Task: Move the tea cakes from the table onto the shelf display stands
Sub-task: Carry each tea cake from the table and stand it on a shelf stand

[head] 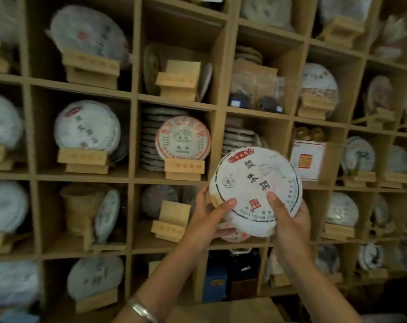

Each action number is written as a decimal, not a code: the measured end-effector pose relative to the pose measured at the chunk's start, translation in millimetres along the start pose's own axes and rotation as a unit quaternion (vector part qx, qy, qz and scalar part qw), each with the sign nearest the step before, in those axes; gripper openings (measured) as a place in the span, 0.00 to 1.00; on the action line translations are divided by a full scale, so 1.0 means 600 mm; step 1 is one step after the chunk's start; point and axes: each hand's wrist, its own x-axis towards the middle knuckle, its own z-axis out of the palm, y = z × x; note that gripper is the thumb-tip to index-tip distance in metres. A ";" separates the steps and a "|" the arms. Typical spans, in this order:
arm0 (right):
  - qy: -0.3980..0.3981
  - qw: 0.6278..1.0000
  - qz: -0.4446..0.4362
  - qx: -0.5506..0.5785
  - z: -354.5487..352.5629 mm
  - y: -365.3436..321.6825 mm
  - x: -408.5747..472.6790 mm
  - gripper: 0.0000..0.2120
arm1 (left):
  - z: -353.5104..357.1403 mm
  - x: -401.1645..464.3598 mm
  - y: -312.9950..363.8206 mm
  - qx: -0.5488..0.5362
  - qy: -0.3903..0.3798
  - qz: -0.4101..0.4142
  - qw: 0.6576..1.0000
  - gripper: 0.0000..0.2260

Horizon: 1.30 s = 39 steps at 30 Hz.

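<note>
Before wooden shelf [174, 102], both hands' fingers [225, 205] gripping tea cake [256, 190] labelled "CHINA YUNNAN"

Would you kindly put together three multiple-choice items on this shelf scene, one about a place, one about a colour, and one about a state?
1. Where is the empty wooden display stand closest to the hands?
A. In the cubby just left of the held cake
B. On the top row, far right
C. On the floor

2. What colour is the banner printed at the top of the held tea cake?
A. Blue
B. Red
C. Green

3. How is the held tea cake supported?
A. It rests on a stand
B. One hand alone holds it
C. Both hands grip it

Answers:
1 A, the bare stand sits in the cubby beside the left hand.
2 B, the label banner is red.
3 C, the left hand and right hand each have a thumb on its face, holding it in front of the shelf.
</note>
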 end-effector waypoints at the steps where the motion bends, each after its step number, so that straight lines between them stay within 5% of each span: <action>1: -0.010 1.000 0.005 0.002 0.016 0.010 -0.009 0.30 | -0.008 -0.008 0.003 -0.003 0.010 0.011 1.000 0.38; 13: -0.158 0.981 0.109 -0.004 0.149 0.081 -0.033 0.41 | -0.152 -0.016 0.053 0.019 0.117 0.136 0.983 0.36; 17: -0.140 0.981 0.128 -0.036 0.197 0.110 -0.007 0.49 | -0.219 0.009 0.069 0.030 0.115 0.135 0.984 0.36; 32: -0.082 0.990 0.110 -0.014 0.245 0.249 -0.005 0.35 | -0.383 0.100 0.010 -0.001 0.005 -0.017 1.000 0.35; 39: -0.034 0.993 0.101 -0.057 0.215 0.303 -0.020 0.29 | -0.382 0.109 -0.049 0.003 0.028 -0.024 0.999 0.33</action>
